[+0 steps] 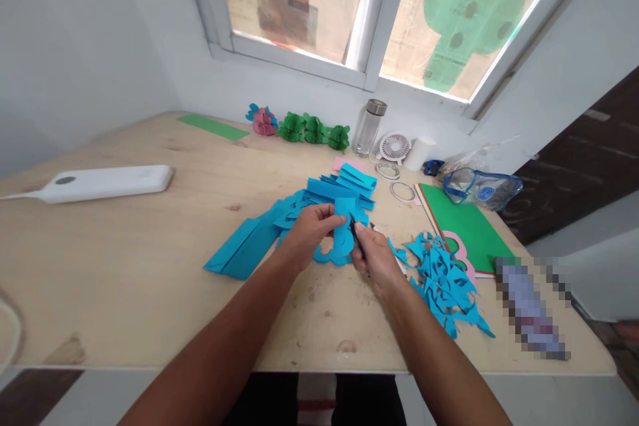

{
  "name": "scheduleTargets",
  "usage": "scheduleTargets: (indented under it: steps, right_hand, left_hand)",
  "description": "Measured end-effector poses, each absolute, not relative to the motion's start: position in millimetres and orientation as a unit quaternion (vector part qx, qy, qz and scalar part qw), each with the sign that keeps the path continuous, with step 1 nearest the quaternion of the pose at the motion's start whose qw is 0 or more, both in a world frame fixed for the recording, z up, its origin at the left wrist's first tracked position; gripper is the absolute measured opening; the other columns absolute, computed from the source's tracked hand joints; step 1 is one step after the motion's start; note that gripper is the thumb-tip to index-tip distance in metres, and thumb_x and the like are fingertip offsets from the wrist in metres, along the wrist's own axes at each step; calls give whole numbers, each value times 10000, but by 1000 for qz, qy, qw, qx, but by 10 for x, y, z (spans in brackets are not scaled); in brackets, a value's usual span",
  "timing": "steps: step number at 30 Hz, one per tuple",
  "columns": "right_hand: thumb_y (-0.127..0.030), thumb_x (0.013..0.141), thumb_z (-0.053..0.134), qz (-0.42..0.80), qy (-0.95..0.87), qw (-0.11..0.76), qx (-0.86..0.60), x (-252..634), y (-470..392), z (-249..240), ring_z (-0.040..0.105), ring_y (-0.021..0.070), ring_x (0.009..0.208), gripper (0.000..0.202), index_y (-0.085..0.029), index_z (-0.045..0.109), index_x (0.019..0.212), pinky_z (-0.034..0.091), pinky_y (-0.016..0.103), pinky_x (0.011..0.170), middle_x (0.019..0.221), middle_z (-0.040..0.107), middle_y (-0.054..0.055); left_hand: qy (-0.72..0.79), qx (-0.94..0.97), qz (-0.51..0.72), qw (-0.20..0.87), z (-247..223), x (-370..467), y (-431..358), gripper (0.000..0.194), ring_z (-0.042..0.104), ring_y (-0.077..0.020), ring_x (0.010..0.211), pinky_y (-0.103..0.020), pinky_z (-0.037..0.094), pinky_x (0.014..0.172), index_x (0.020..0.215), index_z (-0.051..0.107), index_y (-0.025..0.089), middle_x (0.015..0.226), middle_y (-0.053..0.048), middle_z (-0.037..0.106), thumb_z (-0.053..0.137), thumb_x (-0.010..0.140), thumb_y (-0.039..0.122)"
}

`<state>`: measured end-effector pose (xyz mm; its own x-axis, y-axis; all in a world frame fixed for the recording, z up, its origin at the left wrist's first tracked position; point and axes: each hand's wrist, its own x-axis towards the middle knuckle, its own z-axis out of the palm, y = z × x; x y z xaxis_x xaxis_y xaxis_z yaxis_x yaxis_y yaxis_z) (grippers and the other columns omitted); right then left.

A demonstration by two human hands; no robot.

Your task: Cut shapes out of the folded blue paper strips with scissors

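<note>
Well, my left hand (315, 223) grasps a piece of blue paper (343, 212), thumb laid across its front and fingers curled in beside it. My right hand (374, 253) is closed around dark scissors (358, 239), their tip up against the right edge of that piece; I cannot tell how wide the blades stand, since they are too small to make out. The paper is off the middle of the table (174, 319), between my two hands, and just under it a wavy blue cut-out (325, 255) shows below my fingers.

Right behind the piece I have a loose pile of blue strips (344, 192), and a long folded blue sheet (242, 247) runs from there toward the near left. To the right of my right hand lies a heap of blue scraps (444, 283), next to a pink scalloped cut-out (462, 256) that partly overlaps a green sheet (466, 223).

Farther back on the right are two rings of tape (402, 192), a small white fan (395, 146) and a glass bottle (367, 132). Left of the bottle, green paper ornaments (313, 130) sit in a row with a pink one (263, 122) at the end. A white device (107, 183) lies at far left.
</note>
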<state>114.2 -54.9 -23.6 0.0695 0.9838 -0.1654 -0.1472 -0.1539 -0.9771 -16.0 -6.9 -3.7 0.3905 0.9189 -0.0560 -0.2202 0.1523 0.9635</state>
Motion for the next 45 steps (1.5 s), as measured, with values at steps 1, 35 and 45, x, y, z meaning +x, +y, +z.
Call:
scheduleTargets:
  steps: [1,35,45]
  right_hand:
    - [-634,716,578,556,-401,513,-517,1144,-549,-237,265,36,305,502,-190,439,529,139,205,335,389,392,-79]
    - [-594,772,549,548,-449,492,-506,1167,-543,-228,235,44,308,443,-170,549,644,122,217,342,388,385,-78]
    - [-628,756,545,532,-449,502,-514,1157,-543,-247,239,51,328,480,-181,510,583,137,219,340,391,382,-68]
  left_hand:
    - [350,497,421,673,-40,-162,-65,227,556,-135,544,-267,466,558,656,607,150,592,-4,614,705,620,351]
    - [358,522,424,648,-2,-216,-52,233,530,-121,556,-256,441,579,569,533,169,563,17,581,695,603,334]
    - [354,531,408,653,-27,-204,-56,230,533,-121,564,-254,440,573,583,541,168,580,9,589,684,632,342]
